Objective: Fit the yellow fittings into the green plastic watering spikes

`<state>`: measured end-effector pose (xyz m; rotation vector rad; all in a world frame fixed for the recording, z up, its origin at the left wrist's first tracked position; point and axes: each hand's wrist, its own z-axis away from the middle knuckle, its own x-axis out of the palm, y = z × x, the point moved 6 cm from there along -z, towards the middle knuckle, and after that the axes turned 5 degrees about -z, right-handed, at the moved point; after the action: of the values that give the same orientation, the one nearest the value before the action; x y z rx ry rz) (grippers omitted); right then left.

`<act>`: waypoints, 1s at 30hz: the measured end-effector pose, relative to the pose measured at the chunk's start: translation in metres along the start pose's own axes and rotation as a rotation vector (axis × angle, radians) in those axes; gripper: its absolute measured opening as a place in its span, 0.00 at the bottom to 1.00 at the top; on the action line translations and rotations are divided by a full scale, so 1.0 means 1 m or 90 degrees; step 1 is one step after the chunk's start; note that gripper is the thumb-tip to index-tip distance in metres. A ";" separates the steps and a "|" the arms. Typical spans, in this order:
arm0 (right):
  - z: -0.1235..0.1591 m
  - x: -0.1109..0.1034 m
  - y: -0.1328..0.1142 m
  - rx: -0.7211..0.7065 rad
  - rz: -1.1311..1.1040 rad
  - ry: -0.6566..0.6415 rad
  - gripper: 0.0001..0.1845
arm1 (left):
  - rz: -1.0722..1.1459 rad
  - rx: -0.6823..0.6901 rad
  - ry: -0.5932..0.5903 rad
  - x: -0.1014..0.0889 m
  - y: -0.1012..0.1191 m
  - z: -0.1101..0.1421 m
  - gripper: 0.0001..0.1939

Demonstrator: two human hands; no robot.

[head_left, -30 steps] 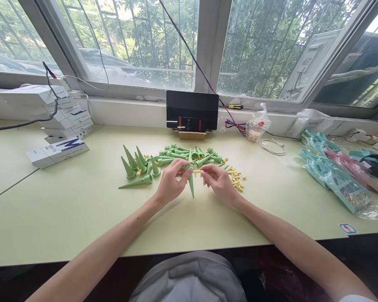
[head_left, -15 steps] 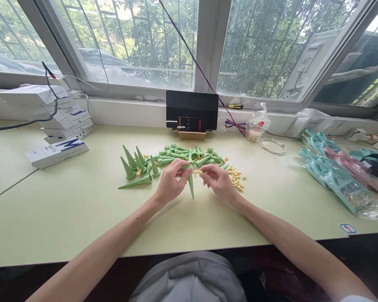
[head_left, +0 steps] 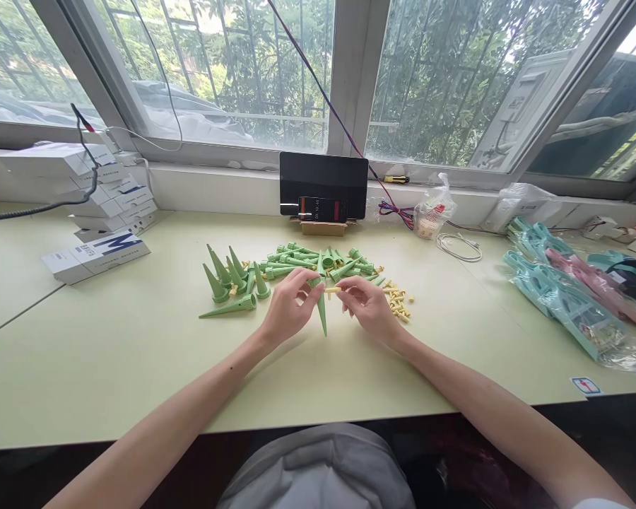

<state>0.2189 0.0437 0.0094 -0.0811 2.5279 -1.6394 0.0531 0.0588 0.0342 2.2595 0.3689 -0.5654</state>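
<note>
My left hand (head_left: 291, 300) pinches a green plastic watering spike (head_left: 321, 314) near its wide upper end, and the tip points down. Between the thumb and fingers of my right hand (head_left: 369, 305) is a small yellow T-shaped valve (head_left: 331, 290). Its inner end meets the side of the spike; whether it sits inside a hole is too small to tell. Behind my hands lies a heap of green spikes (head_left: 291, 258). Several more spikes (head_left: 217, 279) stand on their wide ends at the left. Loose yellow valves (head_left: 398, 305) lie just beyond my right hand.
A phone (head_left: 323, 209) leans on a dark tablet (head_left: 323, 173) at the back. White boxes (head_left: 96, 256) are stacked at the left. Bagged teal and pink items (head_left: 567, 290) cover the right side. A coiled white cable (head_left: 458, 247) lies near a plastic bag (head_left: 432, 212).
</note>
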 end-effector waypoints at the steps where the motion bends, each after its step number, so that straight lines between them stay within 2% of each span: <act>1: 0.000 0.000 0.000 -0.001 0.004 -0.001 0.11 | -0.004 0.002 0.000 0.000 0.000 0.000 0.08; 30: 0.000 0.001 -0.005 -0.040 0.113 -0.009 0.10 | -0.033 0.039 -0.008 -0.001 0.007 0.000 0.06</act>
<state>0.2174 0.0412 0.0140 0.1216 2.4949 -1.4886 0.0548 0.0538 0.0390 2.3094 0.4098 -0.6255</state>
